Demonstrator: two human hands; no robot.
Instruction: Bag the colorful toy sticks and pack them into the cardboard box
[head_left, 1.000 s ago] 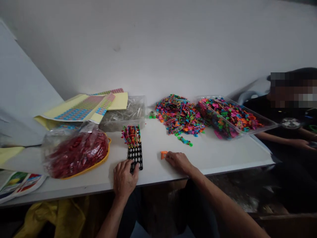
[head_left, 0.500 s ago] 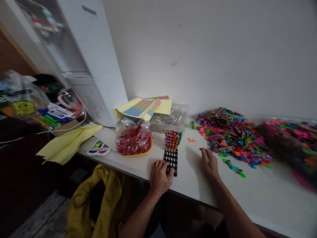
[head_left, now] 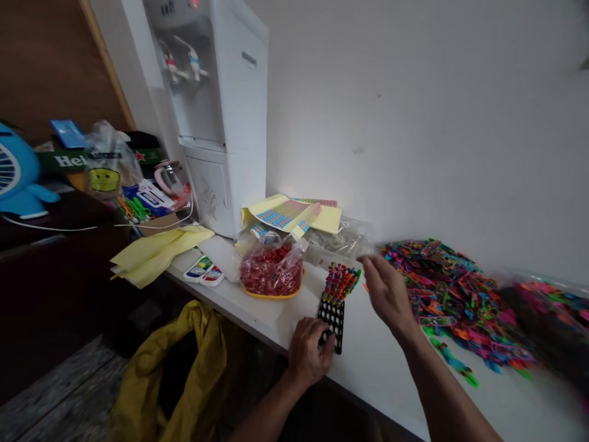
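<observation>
My left hand (head_left: 309, 351) is closed on the near end of a black tray with rows of holes (head_left: 332, 316); its fingers and thumb lie at the left and near edges. Small multicoloured plastic pieces (head_left: 339, 279) stand close together in the tray's far end. My right hand (head_left: 387, 293) is just right of them, fingers pressed together beside the green piece at the right end. Whatever lies between those fingertips is too small to make out. An orange scrap (head_left: 365, 287) shows partly behind the right hand.
A big heap of colourful plastic pieces (head_left: 453, 301) covers the table's right, beside a filled clear bag (head_left: 552, 313). Left of the tray, a bag of red pieces (head_left: 271, 270) sits in a yellow basket (head_left: 271, 296). Behind are sticker sheets (head_left: 288, 213); a water dispenser (head_left: 243, 123) stands left.
My right hand has moved left and away from me, from the bare tabletop near the heap to the pieces in the tray. My left hand stays at the tray. The view has shifted left.
</observation>
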